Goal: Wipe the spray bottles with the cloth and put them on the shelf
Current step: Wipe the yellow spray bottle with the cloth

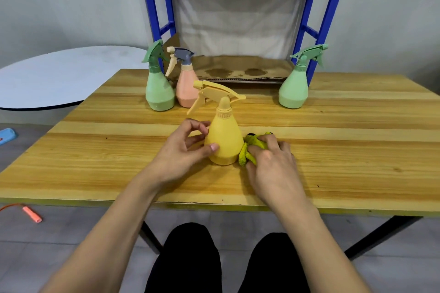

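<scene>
- Closest to us, our left hand (188, 147) sits loosely curled at the yellow bottle (223, 143), thumb on its front and fingertips at its left side; it's a light steadying touch, not a full wrap, so a firm push could send the bottle sliding or tipping.
- Our right hand (271, 162) is closed down over the bunched yellow-green cloth (247, 154), pressing it against the bottle's lower right flank. The risk, as we judge it: all the force comes from one side, low down, while the left barely braces.
- The yellow bottle stands upright on the wooden table (357, 150), near the middle. Its trigger head overhangs to the left, so it's top-heavy that way; a topple would go toward our left fingers.
- The wadded cloth may only catch the belly and miss the neck and trigger. We'd want to open it out.
- Further back, a green bottle (159, 88) and a pink bottle (187, 88) stand touching or nearly so at the far left; grabbing one could knock the other.
- Another green bottle (294, 85) stands alone at the far right, well apart from the rest.
- Behind them, the blue shelf (321, 19) carries stained, sagging cardboard; we'd guess an uneven base there could let a bottle wobble when set down.
</scene>
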Action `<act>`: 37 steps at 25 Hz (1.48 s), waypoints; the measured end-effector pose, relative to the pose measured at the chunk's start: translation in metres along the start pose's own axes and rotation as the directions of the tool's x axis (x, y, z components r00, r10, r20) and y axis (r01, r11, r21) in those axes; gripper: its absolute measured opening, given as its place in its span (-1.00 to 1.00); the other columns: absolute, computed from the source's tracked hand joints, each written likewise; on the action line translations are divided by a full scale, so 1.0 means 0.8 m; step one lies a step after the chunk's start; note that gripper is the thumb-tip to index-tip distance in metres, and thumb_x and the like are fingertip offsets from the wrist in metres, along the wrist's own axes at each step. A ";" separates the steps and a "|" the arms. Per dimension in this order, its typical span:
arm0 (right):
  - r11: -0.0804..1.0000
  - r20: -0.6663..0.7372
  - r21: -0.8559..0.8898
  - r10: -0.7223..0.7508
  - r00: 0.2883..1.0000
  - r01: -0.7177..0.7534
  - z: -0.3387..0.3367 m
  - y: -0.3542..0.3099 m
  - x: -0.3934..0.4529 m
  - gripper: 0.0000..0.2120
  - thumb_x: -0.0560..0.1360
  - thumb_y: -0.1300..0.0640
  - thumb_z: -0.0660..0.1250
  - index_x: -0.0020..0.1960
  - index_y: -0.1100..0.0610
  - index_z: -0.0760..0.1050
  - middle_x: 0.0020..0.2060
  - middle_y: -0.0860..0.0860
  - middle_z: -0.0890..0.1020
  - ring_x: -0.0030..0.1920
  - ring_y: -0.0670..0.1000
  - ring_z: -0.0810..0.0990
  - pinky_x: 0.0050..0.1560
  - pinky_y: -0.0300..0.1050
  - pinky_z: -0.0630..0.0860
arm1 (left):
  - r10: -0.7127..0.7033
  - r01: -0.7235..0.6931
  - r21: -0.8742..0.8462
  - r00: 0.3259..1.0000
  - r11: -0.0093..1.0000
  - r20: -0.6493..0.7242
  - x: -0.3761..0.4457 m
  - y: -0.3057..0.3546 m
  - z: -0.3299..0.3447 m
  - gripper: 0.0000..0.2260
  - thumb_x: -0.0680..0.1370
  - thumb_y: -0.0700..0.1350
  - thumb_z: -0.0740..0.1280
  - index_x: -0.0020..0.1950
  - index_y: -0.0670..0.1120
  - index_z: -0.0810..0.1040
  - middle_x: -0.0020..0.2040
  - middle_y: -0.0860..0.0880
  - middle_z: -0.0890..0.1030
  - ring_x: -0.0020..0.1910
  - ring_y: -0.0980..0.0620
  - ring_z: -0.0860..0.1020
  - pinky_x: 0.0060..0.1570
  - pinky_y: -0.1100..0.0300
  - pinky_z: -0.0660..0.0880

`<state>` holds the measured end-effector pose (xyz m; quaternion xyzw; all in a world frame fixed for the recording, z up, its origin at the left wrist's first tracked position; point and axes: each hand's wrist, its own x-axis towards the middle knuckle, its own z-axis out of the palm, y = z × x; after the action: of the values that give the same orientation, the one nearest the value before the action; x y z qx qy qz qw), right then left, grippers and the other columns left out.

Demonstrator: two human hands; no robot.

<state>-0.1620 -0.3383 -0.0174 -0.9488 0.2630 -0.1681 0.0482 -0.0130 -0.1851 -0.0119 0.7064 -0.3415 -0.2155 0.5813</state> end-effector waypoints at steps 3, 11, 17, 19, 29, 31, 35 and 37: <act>1.000 -0.008 0.005 0.007 1.000 -0.007 0.002 0.002 0.002 -0.73 0.53 0.02 0.31 0.20 0.05 0.58 0.34 0.05 0.38 0.20 0.20 0.37 0.14 0.13 0.47 | 0.034 -0.039 0.114 0.998 0.993 0.051 0.011 -0.001 -0.002 -0.38 0.45 -0.11 0.57 0.45 0.06 0.41 0.35 0.09 0.51 0.35 0.07 0.54 0.21 0.23 0.58; 0.996 -0.098 0.036 -0.073 0.993 0.076 0.014 -0.013 -0.020 -0.74 0.42 0.09 0.36 0.09 0.08 0.61 0.29 0.07 0.46 0.14 0.22 0.43 0.01 0.15 0.47 | 0.202 -0.011 0.436 0.896 0.900 -0.395 0.025 -0.006 0.065 -0.27 0.32 0.15 0.63 0.37 -0.07 0.45 0.23 -0.06 0.47 0.09 0.18 0.33 0.15 0.29 0.35; 0.979 -0.120 0.204 0.000 0.993 0.025 0.014 0.005 -0.014 -0.66 0.48 0.07 0.34 0.25 0.00 0.55 0.34 0.03 0.42 0.16 0.17 0.41 0.19 0.12 0.47 | 0.133 -0.005 0.343 0.928 0.939 -0.349 0.007 0.002 0.043 -0.48 0.47 0.28 0.43 0.30 0.09 0.37 0.16 0.08 0.58 0.06 0.05 0.62 0.06 0.04 0.59; 0.968 -0.105 0.250 0.014 0.994 0.012 0.014 0.005 -0.013 -0.61 0.49 0.07 0.32 0.32 0.00 0.53 0.35 0.01 0.41 0.19 0.15 0.39 0.27 0.11 0.43 | 0.143 -0.030 0.372 0.950 0.928 -0.278 0.003 0.004 0.022 -0.41 0.44 0.36 0.37 0.39 0.15 0.38 0.13 0.05 0.57 0.04 0.05 0.61 0.03 0.06 0.59; 0.594 -0.260 0.805 0.342 0.903 0.006 -0.040 0.029 -0.001 -0.77 0.52 0.16 0.34 0.06 -0.15 0.61 0.04 -0.08 0.59 0.08 -0.22 0.53 0.11 -0.33 0.40 | 0.121 -0.047 0.380 0.977 0.924 -0.173 0.008 0.005 0.035 -0.26 0.39 0.23 0.56 0.50 0.20 0.33 0.32 0.14 0.39 0.34 0.08 0.42 0.41 0.01 0.42; 0.579 -0.356 0.807 0.321 0.878 0.116 -0.057 0.022 0.006 -0.77 0.50 0.09 0.34 0.12 -0.08 0.61 0.08 -0.06 0.58 0.12 -0.17 0.53 0.11 -0.38 0.39 | 0.156 -0.051 0.411 0.961 0.910 -0.227 0.005 0.004 0.046 -0.26 0.34 0.25 0.58 0.45 0.17 0.38 0.25 0.10 0.38 0.28 0.06 0.44 0.35 0.05 0.43; 0.691 -0.277 0.714 0.132 0.952 0.112 -0.062 0.002 0.032 -0.55 0.51 -0.04 0.39 0.39 -0.08 0.48 0.18 -0.12 0.48 0.19 -0.20 0.46 0.23 -0.34 0.39 | 0.264 -0.153 0.410 0.937 0.899 -0.228 0.001 -0.002 0.060 -0.30 0.38 0.30 0.51 0.46 0.14 0.40 0.26 0.10 0.44 0.24 0.13 0.47 0.28 0.19 0.42; 0.645 -0.196 0.758 0.088 0.977 0.094 -0.064 0.000 0.046 -0.56 0.49 -0.04 0.44 0.36 -0.12 0.50 0.18 -0.16 0.54 0.19 -0.20 0.51 0.26 -0.16 0.47 | 0.272 -0.188 0.369 0.943 0.910 -0.193 0.000 -0.008 0.059 -0.31 0.45 0.32 0.44 0.51 0.14 0.35 0.34 0.15 0.49 0.31 0.19 0.47 0.33 0.20 0.41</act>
<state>-0.1500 -0.3572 0.0414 -0.8163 0.1698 -0.3648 0.4144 -0.0448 -0.2166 -0.0292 0.7725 -0.3826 0.0051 0.5067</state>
